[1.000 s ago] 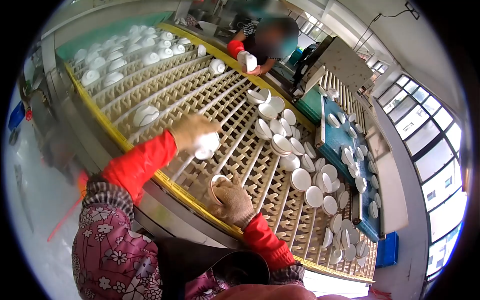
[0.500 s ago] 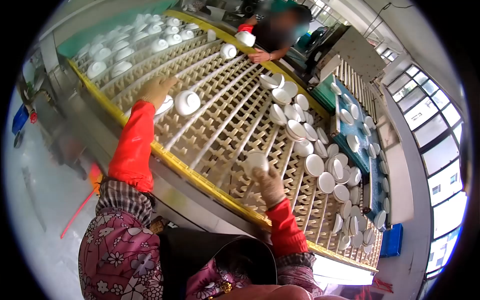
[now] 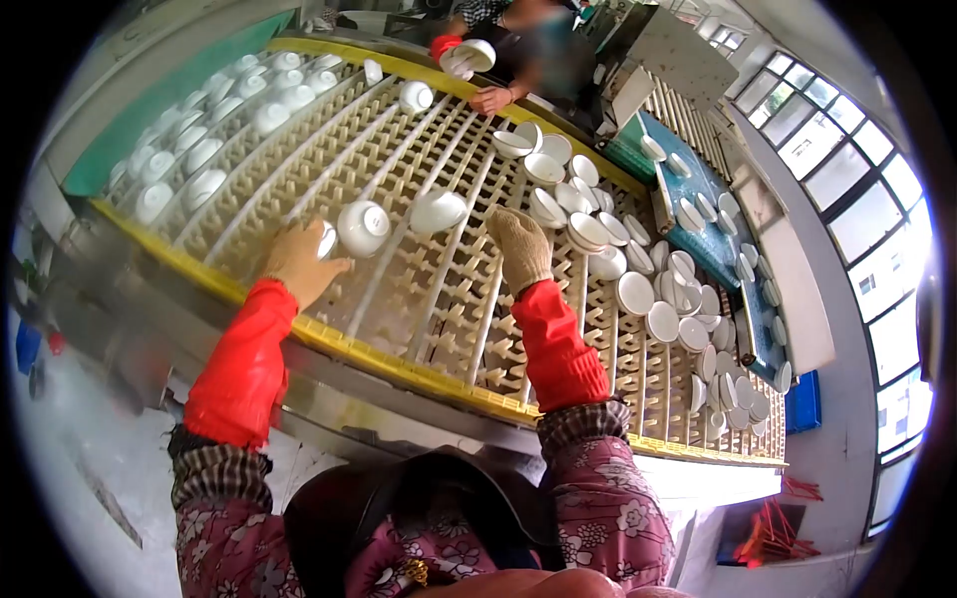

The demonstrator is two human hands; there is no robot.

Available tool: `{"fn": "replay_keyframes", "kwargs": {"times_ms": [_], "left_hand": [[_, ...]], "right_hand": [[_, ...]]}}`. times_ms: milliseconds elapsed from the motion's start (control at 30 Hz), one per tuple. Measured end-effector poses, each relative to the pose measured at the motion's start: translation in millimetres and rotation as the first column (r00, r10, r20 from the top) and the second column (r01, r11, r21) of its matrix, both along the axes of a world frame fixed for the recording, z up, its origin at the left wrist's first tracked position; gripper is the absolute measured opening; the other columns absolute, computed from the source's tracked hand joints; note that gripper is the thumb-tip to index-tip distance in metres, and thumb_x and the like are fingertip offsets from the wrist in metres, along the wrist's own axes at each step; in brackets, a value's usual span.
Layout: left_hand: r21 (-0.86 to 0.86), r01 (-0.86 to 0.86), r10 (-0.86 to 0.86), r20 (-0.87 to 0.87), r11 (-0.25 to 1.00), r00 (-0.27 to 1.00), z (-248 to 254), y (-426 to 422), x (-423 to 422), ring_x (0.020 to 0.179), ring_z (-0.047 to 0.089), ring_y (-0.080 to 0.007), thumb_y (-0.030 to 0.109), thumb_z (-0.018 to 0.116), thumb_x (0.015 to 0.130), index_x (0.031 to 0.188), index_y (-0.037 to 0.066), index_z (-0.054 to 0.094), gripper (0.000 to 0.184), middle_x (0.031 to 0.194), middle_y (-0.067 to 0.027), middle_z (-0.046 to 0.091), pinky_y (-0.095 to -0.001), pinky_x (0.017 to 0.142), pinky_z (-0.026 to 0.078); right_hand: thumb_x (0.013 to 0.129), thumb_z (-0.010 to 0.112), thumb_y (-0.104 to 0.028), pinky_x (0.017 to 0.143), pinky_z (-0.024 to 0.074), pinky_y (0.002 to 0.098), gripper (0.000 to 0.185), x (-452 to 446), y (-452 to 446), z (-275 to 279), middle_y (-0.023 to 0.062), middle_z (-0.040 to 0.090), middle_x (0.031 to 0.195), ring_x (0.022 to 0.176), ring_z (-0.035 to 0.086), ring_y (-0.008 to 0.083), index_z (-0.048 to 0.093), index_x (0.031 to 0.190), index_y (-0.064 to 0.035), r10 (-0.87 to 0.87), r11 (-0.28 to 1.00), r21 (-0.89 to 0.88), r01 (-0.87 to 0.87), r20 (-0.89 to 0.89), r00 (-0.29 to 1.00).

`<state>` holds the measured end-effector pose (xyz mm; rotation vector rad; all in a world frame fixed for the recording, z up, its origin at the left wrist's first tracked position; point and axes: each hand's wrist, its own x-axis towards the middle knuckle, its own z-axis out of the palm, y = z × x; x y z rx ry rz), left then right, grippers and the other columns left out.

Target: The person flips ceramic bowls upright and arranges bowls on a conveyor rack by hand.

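Observation:
My left hand [image 3: 302, 261], in a tan knit glove, is at the near left of a slatted conveyor rack [image 3: 399, 329]. Its fingers and spread thumb lie around a small white bowl [image 3: 327, 240], mostly hidden by the glove. Just right of that sits an overturned white bowl [image 3: 364, 228]. Another tilted white bowl [image 3: 439, 211] rests farther right, apart from my right hand [image 3: 520, 249]. That gloved hand reaches over the rack with nothing visible in it, its fingertips foreshortened. Beyond it begins a crowd of white bowls [image 3: 588, 231].
Overturned bowls [image 3: 204, 186] fill the rack's left end. Yellow edging [image 3: 399, 365] runs along its near side. Across the rack, a co-worker's hand [image 3: 491, 100] rests by the far edge, near a raised bowl [image 3: 476, 55]. More bowls stand on a blue belt [image 3: 695, 249] at right.
My right hand has let go of the bowl it held and moved up and away; that bowl now lies left of it. My left hand has turned, its thumb now spread. The camera view has shifted.

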<state>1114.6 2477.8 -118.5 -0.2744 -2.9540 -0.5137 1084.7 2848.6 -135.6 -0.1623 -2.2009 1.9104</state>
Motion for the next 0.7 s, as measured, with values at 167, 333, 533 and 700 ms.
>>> {"fn": "replay_keyframes", "kwargs": {"times_ms": [167, 333, 533, 700], "left_hand": [[0.014, 0.251, -0.249, -0.086, 0.968, 0.965, 23, 39, 17, 0.121, 0.069, -0.0447, 0.035, 0.091, 0.09, 0.132, -0.002, 0.071, 0.06, 0.123, -0.0246, 0.075, -0.0516, 0.107, 0.054], [0.06, 0.438, -0.437, -0.03, 0.897, 0.899, 13, 60, 32, 0.113, 0.069, -0.0417, 0.031, 0.09, 0.091, 0.13, -0.003, 0.072, 0.054, 0.121, -0.0211, 0.075, -0.0497, 0.103, 0.055], [0.114, 0.35, -0.352, -0.005, 0.93, 0.936, 10, 68, 27, 0.129, 0.068, -0.0431, 0.025, 0.09, 0.092, 0.144, -0.006, 0.067, 0.064, 0.134, -0.0238, 0.075, -0.0492, 0.109, 0.055], [0.104, 0.319, -0.291, -0.218, 0.942, 0.932, -6, 74, 21, 0.135, 0.067, -0.0433, 0.028, 0.092, 0.091, 0.154, -0.006, 0.061, 0.078, 0.143, -0.0257, 0.073, -0.0484, 0.115, 0.054]], "right_hand": [[0.094, 0.081, -0.042, 0.103, 0.0602, 0.0515, 0.053, -59, 62, -17, 0.0249, 0.079, 0.13, 0.122, 0.074, 0.0445, 0.078, 0.137, -0.0114, -0.216, 0.495, 0.794, 0.352, -0.28, 0.935], [0.095, 0.074, -0.05, 0.103, 0.0606, 0.0567, 0.05, -99, 113, -35, 0.0262, 0.082, 0.114, 0.11, 0.079, 0.0453, 0.085, 0.125, -0.0114, -0.188, 0.303, 0.953, 0.03, 0.029, 0.982], [0.107, 0.07, -0.033, 0.093, 0.0648, 0.0508, 0.037, -36, 89, -28, 0.0212, 0.083, 0.109, 0.097, 0.081, 0.0415, 0.078, 0.119, 0.0012, -0.05, 0.984, 0.175, 0.03, 0.108, 0.993], [0.113, 0.061, -0.023, 0.112, 0.0595, 0.0677, 0.045, 24, 30, 8, 0.0234, 0.069, 0.145, 0.133, 0.071, 0.0433, 0.057, 0.152, -0.0002, 0.253, 0.572, -0.82, 0.01, 0.188, 0.949]]}}
